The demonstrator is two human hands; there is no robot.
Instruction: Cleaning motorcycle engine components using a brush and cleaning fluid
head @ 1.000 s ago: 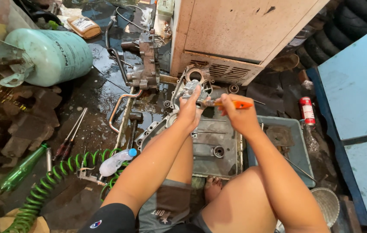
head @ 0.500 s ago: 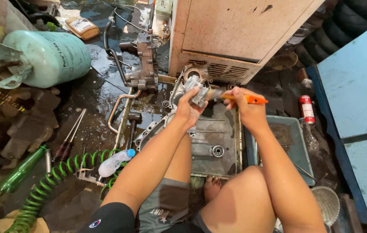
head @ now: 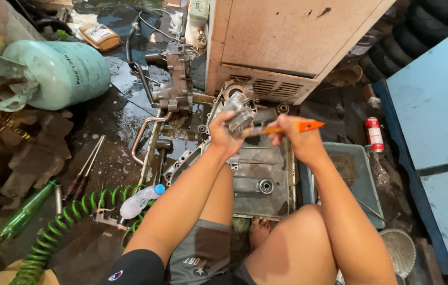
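- Left hand (head: 224, 138) fingers wrapped shut round small grey metal part (head: 238, 113), held up just above flat engine case (head: 255, 177)
- Right hand (head: 297, 138) fingers closed on orange-handled screwdriver (head: 287, 127), tip against the metal part, shaft roughly level
- Step in hand, by the look: working a fastener or prying at the held part; tip contact too small to tell exactly
- Next move likely calls for firm left grip and tip kept seated, slip would run toward left fingers
- Beyond engine case: beige metal cabinet (head: 292, 42), close, limits swing of the handle
- Left of engine case: second engine block (head: 176, 79), bent metal tube (head: 147, 134), loose screwdrivers (head: 84, 169), green coiled hose (head: 55, 232), plastic bottle (head: 139, 200), pale green gas cylinder (head: 60, 71)
- Right of engine case: grey tray (head: 361, 179), red can (head: 374, 134)
- Floor wet and oily around engine case
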